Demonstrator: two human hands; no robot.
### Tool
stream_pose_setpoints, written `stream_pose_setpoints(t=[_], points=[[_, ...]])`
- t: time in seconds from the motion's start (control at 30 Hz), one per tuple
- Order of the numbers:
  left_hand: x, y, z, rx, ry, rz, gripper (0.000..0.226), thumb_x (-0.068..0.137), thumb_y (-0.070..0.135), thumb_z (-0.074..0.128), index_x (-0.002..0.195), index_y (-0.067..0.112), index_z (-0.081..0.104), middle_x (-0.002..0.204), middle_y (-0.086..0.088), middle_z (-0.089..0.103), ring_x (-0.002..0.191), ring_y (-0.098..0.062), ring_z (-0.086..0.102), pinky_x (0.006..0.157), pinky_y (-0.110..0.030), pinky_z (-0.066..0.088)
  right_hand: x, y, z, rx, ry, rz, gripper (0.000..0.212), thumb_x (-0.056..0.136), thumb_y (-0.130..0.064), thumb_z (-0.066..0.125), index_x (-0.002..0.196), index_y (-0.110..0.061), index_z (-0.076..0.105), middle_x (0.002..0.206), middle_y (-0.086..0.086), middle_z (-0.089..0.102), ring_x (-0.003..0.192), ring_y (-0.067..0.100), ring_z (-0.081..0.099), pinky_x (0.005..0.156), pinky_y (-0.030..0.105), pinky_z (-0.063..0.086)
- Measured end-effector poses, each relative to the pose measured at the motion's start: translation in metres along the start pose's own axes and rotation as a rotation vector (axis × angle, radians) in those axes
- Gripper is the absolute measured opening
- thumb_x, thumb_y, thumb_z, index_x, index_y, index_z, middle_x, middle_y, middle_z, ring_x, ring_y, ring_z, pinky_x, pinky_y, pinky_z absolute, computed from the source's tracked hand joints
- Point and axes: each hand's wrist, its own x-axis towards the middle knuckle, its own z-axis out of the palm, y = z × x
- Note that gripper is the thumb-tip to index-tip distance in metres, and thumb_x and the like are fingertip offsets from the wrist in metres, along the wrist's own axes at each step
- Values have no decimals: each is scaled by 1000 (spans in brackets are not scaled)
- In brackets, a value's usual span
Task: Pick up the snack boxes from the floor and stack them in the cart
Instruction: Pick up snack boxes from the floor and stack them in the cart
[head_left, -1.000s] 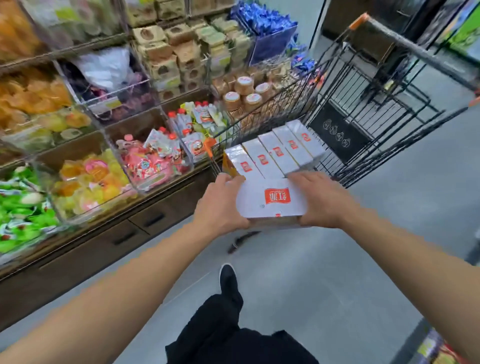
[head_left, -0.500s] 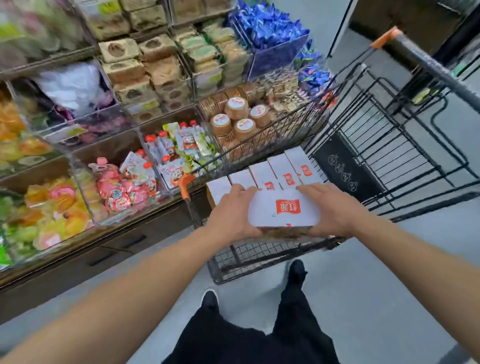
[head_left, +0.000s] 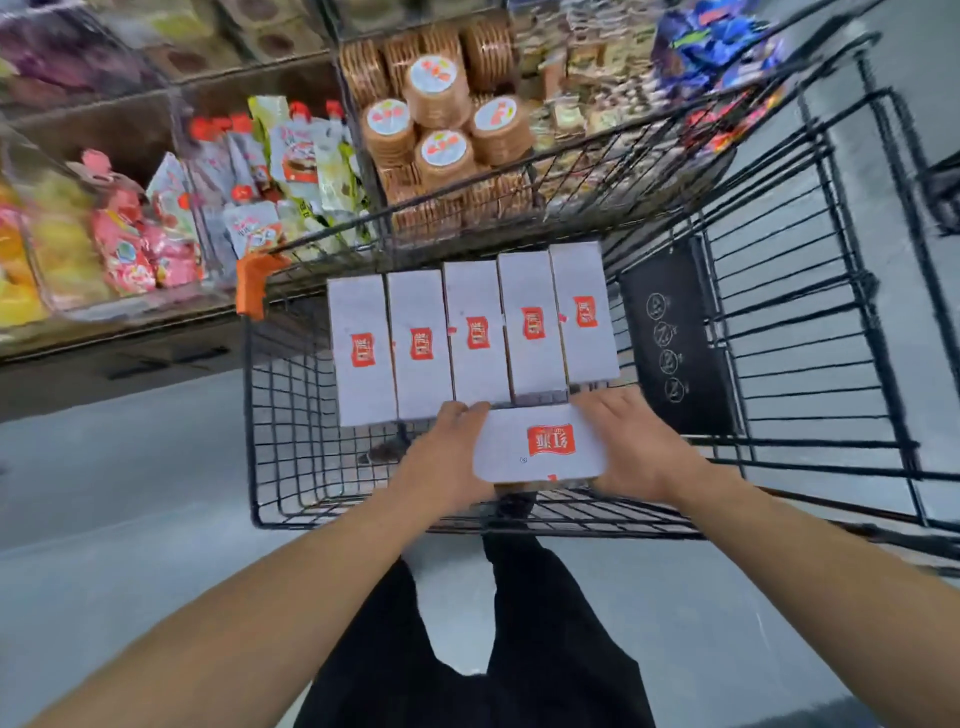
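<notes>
Gripping a white snack box (head_left: 540, 446) between our left hand (head_left: 447, 457) and right hand (head_left: 636, 452), we are holding it crosswise by its two short ends, fingers curling over the far edge, red label facing up. We are holding it inside the black wire shopping cart (head_left: 291, 514), above the near part of the basket. Just beyond it, five matching boxes (head_left: 475, 332) are lying side by side in a row, touching one another. Past the cart, shelf bins are showing round biscuit packs (head_left: 441, 109) and spouted drink pouches (head_left: 270, 156).
</notes>
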Motion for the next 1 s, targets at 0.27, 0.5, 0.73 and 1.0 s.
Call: stream_pose_setpoints(t=[0.27, 0.5, 0.73, 1.0], points=[[59, 2, 41, 43, -62, -68, 79, 76, 23, 74, 143, 16, 33, 140, -10, 36, 121, -27, 51, 95, -37, 46, 43, 40, 34, -118, -159, -10, 102, 75, -40, 75, 153, -17, 12, 154, 3, 23, 135, 27, 25, 114, 41, 32], [90, -12, 87, 86, -226, -103, 83, 80, 23, 69, 149, 16, 24, 150, -9, 29, 126, -31, 49, 99, -43, 48, 64, 72, 66, -144, -432, -32, 102, 76, -36, 73, 154, -18, 12, 156, 8, 24, 136, 32, 35, 109, 44, 40], [89, -11, 82, -50, -218, -154, 79, 79, 24, 63, 150, 17, 28, 153, -8, 32, 136, -27, 38, 110, -38, 38, 67, 62, 61, -180, -431, 28, 92, 79, -43, 61, 154, -23, 14, 156, 5, 29, 137, 31, 35, 111, 47, 35], [33, -25, 25, -158, -51, -197, 59, 90, 28, 58, 145, 11, 42, 146, -10, 47, 133, -25, 44, 107, -30, 36, 58, -21, 16, -94, -259, 3, 71, 88, -37, 60, 150, -18, 31, 153, 8, 37, 137, 30, 39, 110, 45, 39]])
